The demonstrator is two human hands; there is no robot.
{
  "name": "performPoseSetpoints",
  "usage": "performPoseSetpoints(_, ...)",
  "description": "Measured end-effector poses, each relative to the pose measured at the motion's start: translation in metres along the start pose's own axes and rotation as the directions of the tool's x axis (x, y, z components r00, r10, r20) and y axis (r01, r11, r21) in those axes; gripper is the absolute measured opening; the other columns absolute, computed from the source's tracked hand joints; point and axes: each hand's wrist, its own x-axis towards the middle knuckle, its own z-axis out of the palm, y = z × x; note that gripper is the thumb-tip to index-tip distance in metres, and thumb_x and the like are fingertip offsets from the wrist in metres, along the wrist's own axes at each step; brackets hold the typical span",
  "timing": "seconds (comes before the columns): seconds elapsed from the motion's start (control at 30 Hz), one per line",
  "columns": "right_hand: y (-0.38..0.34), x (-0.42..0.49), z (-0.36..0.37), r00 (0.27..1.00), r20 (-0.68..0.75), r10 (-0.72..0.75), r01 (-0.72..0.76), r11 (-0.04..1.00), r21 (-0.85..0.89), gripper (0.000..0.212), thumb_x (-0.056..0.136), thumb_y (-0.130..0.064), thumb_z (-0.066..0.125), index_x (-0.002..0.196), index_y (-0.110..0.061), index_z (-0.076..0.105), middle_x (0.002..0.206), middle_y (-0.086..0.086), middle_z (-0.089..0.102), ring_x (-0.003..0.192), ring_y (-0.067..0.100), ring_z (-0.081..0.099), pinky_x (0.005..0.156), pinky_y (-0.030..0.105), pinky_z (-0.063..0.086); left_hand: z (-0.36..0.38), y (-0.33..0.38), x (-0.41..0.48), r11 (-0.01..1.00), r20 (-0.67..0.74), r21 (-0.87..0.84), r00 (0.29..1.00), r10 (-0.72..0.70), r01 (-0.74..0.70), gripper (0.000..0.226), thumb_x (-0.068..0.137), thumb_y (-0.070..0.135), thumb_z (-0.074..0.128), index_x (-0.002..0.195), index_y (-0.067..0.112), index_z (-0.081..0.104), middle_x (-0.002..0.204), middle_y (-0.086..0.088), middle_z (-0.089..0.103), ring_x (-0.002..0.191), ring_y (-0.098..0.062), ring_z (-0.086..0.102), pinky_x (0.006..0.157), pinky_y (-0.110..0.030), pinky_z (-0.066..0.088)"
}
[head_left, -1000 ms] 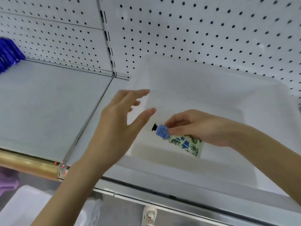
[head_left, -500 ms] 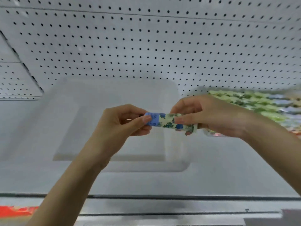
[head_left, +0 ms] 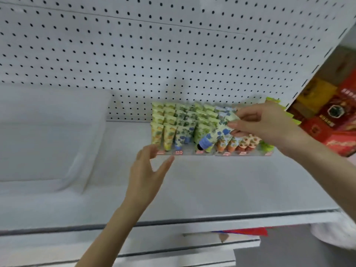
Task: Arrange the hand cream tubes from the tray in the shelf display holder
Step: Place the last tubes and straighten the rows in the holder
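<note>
Toward the back right of the shelf (head_left: 221,189), the right hand (head_left: 264,126) pinches a hand cream tube (head_left: 214,137) cap-down over the display holder (head_left: 185,152), the left hand (head_left: 148,172) hovers with fingers (head_left: 147,154) open, and next the tube probably needs a free row.

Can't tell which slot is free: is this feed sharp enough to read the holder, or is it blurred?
Head view: blurred throughout; the holder shows tube colours, but its labels are unreadable. Head view: the tube in the grip of the right hand is smeared, and the tray fades into the shelf. Head view: even light, no glare; pegboard lines bow.
</note>
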Motion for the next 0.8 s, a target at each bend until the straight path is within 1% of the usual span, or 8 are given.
performPoseSetpoints(0.07,0.012,0.006,0.001,0.999,-0.010,-0.048,0.047,0.995,-0.084,0.008,0.078,-0.010,0.073,0.078,-0.011,0.065,0.076,0.012,0.072,0.064,0.016,0.071,0.071,0.028,0.059,0.009,-0.014,-0.001,0.996,-0.072,0.075,0.996,-0.052,0.058,0.057,0.083,0.041,0.067,0.130,0.014,0.049,0.123,-0.004,0.056,0.114,-0.018,0.054,0.092,-0.027,0.041)
performPoseSetpoints(0.13,0.019,0.015,0.009,0.993,0.026,-0.112,0.115,0.978,-0.176,0.012,0.080,-0.012,0.072,0.076,-0.016,0.062,0.079,0.012,0.071,0.062,0.012,0.071,0.064,0.021,0.058,0.010,-0.025,0.002,0.987,-0.119,0.103,0.987,-0.111,0.124,0.063,0.084,0.043,0.067,0.135,0.013,0.044,0.130,-0.005,0.052,0.120,-0.020,0.050,0.094,-0.028,0.038)
performPoseSetpoints(0.27,0.024,0.034,0.031,0.960,0.098,-0.263,0.280,0.864,-0.418,0.011,0.084,-0.022,0.070,0.088,-0.012,0.066,0.081,0.004,0.069,0.072,0.016,0.069,0.075,0.033,0.056,0.007,-0.040,0.019,0.970,-0.090,0.171,0.983,-0.162,0.175,0.074,0.084,0.047,0.065,0.143,0.013,0.036,0.143,-0.005,0.044,0.131,-0.019,0.042,0.106,-0.034,0.035)
performPoseSetpoints(0.43,0.030,0.056,0.052,0.901,0.103,-0.421,0.394,0.696,-0.600,0.025,0.084,-0.029,0.068,0.100,-0.010,0.069,0.116,0.007,0.060,0.107,0.024,0.051,0.092,0.034,0.038,0.015,-0.056,0.031,0.969,-0.016,0.197,0.988,-0.151,0.152,0.079,0.084,0.052,0.062,0.146,0.014,0.032,0.151,-0.004,0.035,0.138,-0.020,0.033,0.115,-0.038,0.027)
performPoseSetpoints(0.5,0.036,0.064,0.056,0.889,0.103,-0.447,0.398,0.641,-0.656,0.026,0.084,-0.031,0.068,0.101,-0.012,0.070,0.121,0.005,0.057,0.115,0.024,0.043,0.096,0.033,0.029,0.021,-0.062,0.031,0.946,-0.001,0.312,0.995,-0.098,0.093,0.084,0.083,0.065,0.055,0.146,0.015,0.033,0.152,-0.002,0.035,0.140,-0.018,0.031,0.118,-0.038,0.019)
performPoseSetpoints(0.57,0.043,0.070,0.058,0.884,0.096,-0.458,0.389,0.606,-0.694,0.026,0.084,-0.033,0.067,0.102,-0.014,0.071,0.125,0.003,0.054,0.120,0.025,0.039,0.098,0.035,0.024,0.025,-0.065,0.030,0.900,0.047,0.435,0.998,-0.047,0.022,0.093,0.076,0.078,0.035,0.147,0.019,0.032,0.153,0.002,0.035,0.141,-0.015,0.030,0.119,-0.036,0.011)
performPoseSetpoints(0.63,0.049,0.076,0.060,0.882,0.097,-0.462,0.388,0.592,-0.707,0.027,0.084,-0.034,0.067,0.102,-0.015,0.071,0.127,0.003,0.052,0.122,0.025,0.037,0.098,0.035,0.021,0.026,-0.067,0.032,0.876,0.064,0.482,0.998,-0.024,-0.010,0.095,0.072,0.080,0.024,0.146,0.021,0.033,0.150,0.003,0.039,0.139,-0.015,0.032,0.117,-0.035,0.009)
performPoseSetpoints(0.8,0.056,0.086,0.067,0.888,0.120,-0.443,0.393,0.600,-0.697,0.026,0.084,-0.034,0.067,0.098,-0.014,0.071,0.124,0.003,0.052,0.120,0.025,0.038,0.099,0.036,0.023,0.027,-0.071,0.034,0.846,0.062,0.530,0.998,0.019,-0.049,0.090,0.074,0.079,0.022,0.145,0.024,0.034,0.147,0.003,0.044,0.137,-0.015,0.035,0.116,-0.034,0.010)
